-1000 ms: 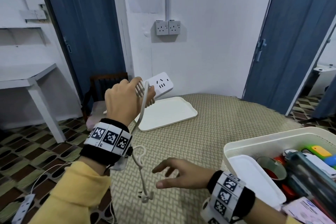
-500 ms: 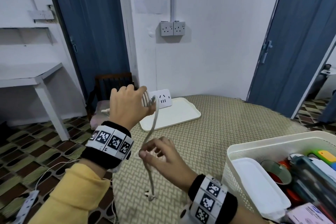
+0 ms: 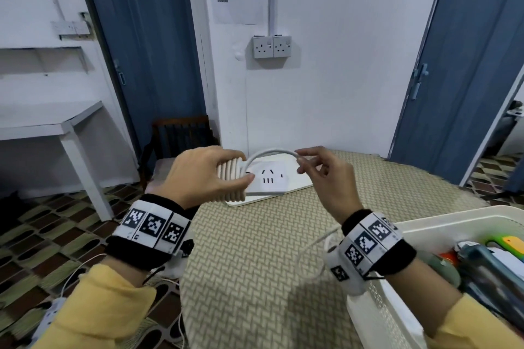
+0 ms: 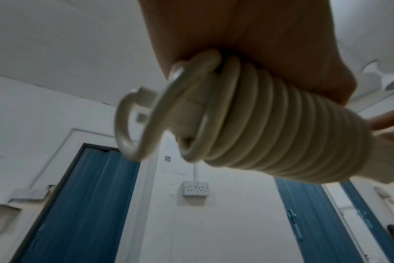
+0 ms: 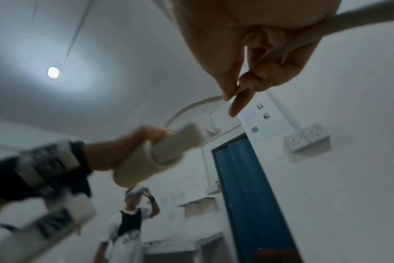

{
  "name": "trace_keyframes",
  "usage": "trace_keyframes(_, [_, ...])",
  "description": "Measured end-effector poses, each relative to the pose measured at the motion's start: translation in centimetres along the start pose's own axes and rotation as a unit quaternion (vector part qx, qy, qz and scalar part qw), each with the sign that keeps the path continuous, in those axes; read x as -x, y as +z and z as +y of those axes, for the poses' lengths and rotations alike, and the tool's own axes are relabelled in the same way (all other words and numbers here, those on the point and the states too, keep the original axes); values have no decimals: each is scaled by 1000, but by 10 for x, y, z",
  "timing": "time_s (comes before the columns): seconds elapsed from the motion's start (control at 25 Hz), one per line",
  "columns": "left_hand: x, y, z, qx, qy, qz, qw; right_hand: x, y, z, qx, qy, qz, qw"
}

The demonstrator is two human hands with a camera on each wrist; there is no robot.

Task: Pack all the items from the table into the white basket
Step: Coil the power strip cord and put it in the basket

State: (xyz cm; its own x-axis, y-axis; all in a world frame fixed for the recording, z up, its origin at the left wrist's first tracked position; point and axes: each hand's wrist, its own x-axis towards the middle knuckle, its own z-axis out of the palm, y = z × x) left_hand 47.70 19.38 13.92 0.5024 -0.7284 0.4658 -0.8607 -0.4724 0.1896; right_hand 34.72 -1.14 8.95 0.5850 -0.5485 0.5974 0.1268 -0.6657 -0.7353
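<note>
The left hand is raised above the table's far-left part, fingers and thumb closed round a power strip whose cord is wound in tight turns about one end. The right hand pinches a free arc of that cord between thumb and forefinger, its other fingers loosely spread. A tray lies at the far edge behind them. The basket, holding assorted items, sits at the near-right corner.
</note>
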Motion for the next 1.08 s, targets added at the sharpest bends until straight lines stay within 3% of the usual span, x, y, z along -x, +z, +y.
trace_keyframes(0.2, [2,-7,26,229,-5,-65,971,-3,11,3,-162,42,-52,984])
trace_keyframes(0.36, [-3,0,32,360,-17,-26,932,22,25,4,-231,87,-121,961])
trace_keyframes(0.48, [-3,8,25,355,-92,30,930,39,19,14,-255,86,-140,953])
trace_keyframes(0.68, [-2,19,33,202,-192,127,952,57,21,7,-326,132,-118,929])
trace_keyframes(0.76, [-2,23,39,176,-201,128,955,57,20,2,-239,38,-128,962])
trace_keyframes(0.84, [-3,28,37,120,-151,115,974,51,17,-3,-107,-107,-101,983])
trace_keyframes(0.96, [-1,31,31,24,-53,26,998,35,9,-8,126,-272,1,954])
trace_keyframes(1.04, [0,33,31,4,-21,-22,1000,24,5,-12,187,-256,41,947])
trace_keyframes(1.08, [-1,33,32,-13,-4,-35,999,19,2,-14,150,-214,4,965])
